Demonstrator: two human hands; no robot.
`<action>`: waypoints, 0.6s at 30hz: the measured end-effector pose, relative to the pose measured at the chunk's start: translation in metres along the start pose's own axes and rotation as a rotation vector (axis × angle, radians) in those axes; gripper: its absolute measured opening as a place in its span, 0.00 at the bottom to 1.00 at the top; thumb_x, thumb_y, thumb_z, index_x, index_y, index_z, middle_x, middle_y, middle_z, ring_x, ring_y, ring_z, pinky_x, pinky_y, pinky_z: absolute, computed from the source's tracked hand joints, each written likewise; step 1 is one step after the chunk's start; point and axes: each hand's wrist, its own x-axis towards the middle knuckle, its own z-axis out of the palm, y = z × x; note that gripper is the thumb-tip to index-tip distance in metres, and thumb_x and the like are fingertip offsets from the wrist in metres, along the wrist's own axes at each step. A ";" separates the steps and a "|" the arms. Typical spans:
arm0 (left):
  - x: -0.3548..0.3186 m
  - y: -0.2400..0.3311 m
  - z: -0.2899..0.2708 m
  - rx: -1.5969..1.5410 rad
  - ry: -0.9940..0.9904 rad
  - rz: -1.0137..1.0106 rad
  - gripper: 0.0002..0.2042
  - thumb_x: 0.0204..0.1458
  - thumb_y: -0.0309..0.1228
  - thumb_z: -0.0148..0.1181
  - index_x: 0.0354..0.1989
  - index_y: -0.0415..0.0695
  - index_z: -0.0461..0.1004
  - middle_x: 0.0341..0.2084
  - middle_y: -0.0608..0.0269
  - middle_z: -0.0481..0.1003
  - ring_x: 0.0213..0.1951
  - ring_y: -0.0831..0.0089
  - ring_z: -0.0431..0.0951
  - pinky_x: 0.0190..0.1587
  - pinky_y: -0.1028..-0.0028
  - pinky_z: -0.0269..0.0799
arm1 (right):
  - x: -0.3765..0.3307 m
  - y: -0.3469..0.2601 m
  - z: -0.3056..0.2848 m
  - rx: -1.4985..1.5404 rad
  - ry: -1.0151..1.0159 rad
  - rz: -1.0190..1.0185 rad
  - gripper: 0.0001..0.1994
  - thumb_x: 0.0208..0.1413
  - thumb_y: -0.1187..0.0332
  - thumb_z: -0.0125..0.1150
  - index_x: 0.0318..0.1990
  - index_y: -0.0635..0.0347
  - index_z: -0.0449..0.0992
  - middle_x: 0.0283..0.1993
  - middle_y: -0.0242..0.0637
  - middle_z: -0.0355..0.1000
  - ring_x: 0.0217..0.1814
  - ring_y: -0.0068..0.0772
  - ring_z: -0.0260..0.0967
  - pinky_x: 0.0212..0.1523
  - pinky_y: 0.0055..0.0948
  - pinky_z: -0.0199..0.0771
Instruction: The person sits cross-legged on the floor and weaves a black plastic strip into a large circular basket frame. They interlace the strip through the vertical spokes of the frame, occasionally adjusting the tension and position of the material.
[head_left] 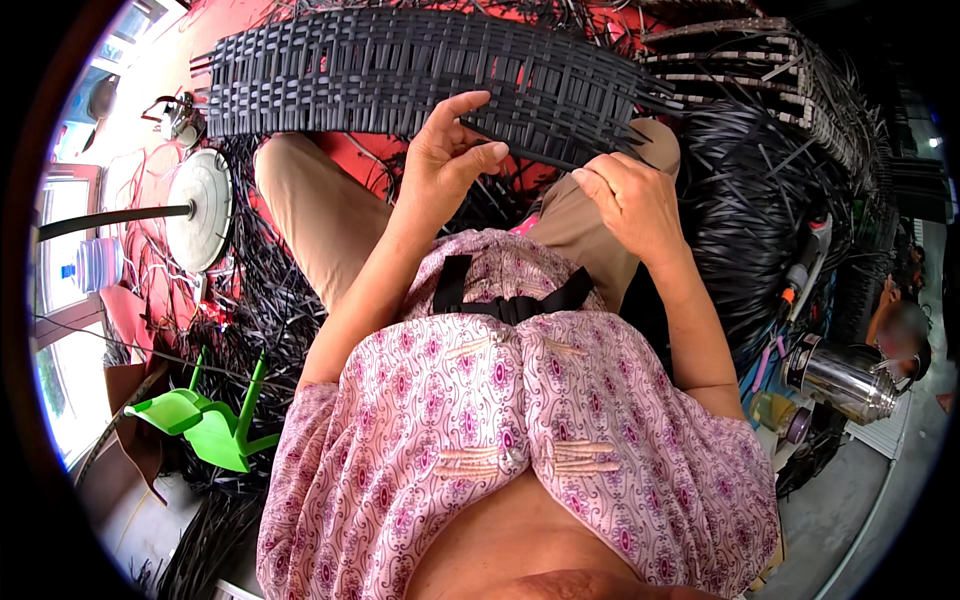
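Observation:
A long panel of woven black plastic strips (330, 75) stretches across the space beyond my knees, with loose strip ends at both sides. My right hand (632, 205) is closed, thumb and fingertips pinching a black strip (535, 152) at the panel's near edge. From that pinch the strip slants up and left toward my left hand (447, 160). There the index finger and thumb are spread apart, with the other fingers partly curled, close in front of the weave. I see nothing held between that thumb and index finger.
A big bundle of black strips (745, 200) lies at the right, below a brown woven frame (730, 60). A steel flask (845, 378) and a lidded jar (778, 414) stand lower right. Left are a green plastic chair-like item (215, 425), a round pale disc (198, 205) and tangled strips.

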 end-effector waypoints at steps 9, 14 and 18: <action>-0.028 -0.031 -0.017 0.132 0.044 -0.162 0.12 0.57 0.23 0.62 0.49 0.39 0.79 0.32 0.71 0.78 0.31 0.85 0.73 0.38 0.83 0.71 | -0.019 -0.013 0.018 0.107 -0.026 0.072 0.10 0.55 0.62 0.66 0.30 0.59 0.77 0.27 0.37 0.73 0.28 0.44 0.73 0.28 0.39 0.71; -0.035 -0.039 -0.019 0.217 -0.005 -0.145 0.09 0.60 0.26 0.61 0.47 0.40 0.81 0.30 0.73 0.77 0.29 0.85 0.72 0.35 0.83 0.71 | -0.031 -0.011 0.027 0.168 -0.042 0.116 0.10 0.56 0.62 0.65 0.31 0.60 0.78 0.29 0.39 0.74 0.31 0.45 0.74 0.31 0.39 0.73; -0.034 -0.041 -0.022 0.170 -0.055 -0.175 0.09 0.61 0.27 0.60 0.47 0.41 0.81 0.30 0.73 0.77 0.29 0.85 0.72 0.35 0.82 0.71 | -0.039 -0.009 0.033 0.345 -0.124 0.245 0.11 0.58 0.62 0.63 0.36 0.61 0.79 0.33 0.40 0.77 0.35 0.46 0.76 0.36 0.38 0.74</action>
